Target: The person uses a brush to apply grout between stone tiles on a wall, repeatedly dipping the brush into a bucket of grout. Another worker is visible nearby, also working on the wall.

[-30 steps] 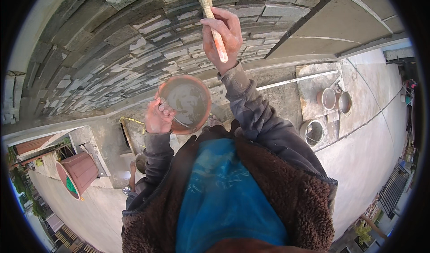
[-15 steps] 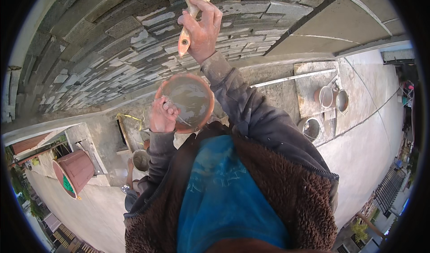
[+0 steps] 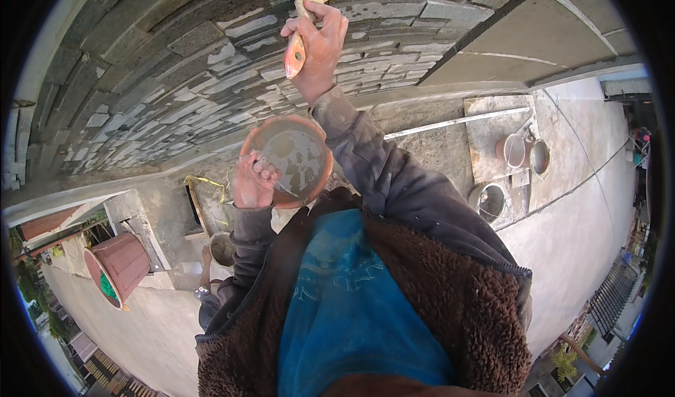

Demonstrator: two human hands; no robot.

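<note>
My right hand (image 3: pixel 320 45) is raised at the stacked-stone wall (image 3: pixel 211 52), its fingers closed around the handle of a flat paintbrush (image 3: pixel 295 56). The pale bristles point up over the stone; whether they touch it I cannot tell. Lower and to the left, my left hand (image 3: pixel 254 180) is closed on the thin wire handle of an orange-brown bucket (image 3: pixel 328 159). Murky grey liquid with lighter patches fills much of the bucket, which hangs or rests close in front of my body. Grey and pale patches mark the stones.
Down to the left, another person's arm (image 3: pixel 206 267) shows beside a small bucket (image 3: pixel 223 249). A large reddish bin (image 3: pixel 121 267) lies tilted farther left. Several buckets, including a pale one (image 3: pixel 490 201), stand by a board (image 3: pixel 485 133) at right, near a long pale strip (image 3: pixel 457 122).
The brush has tilted within my right hand's reach, so more bristles show and its handle end sits higher. The bucket and its liquid have shifted slightly left.
</note>
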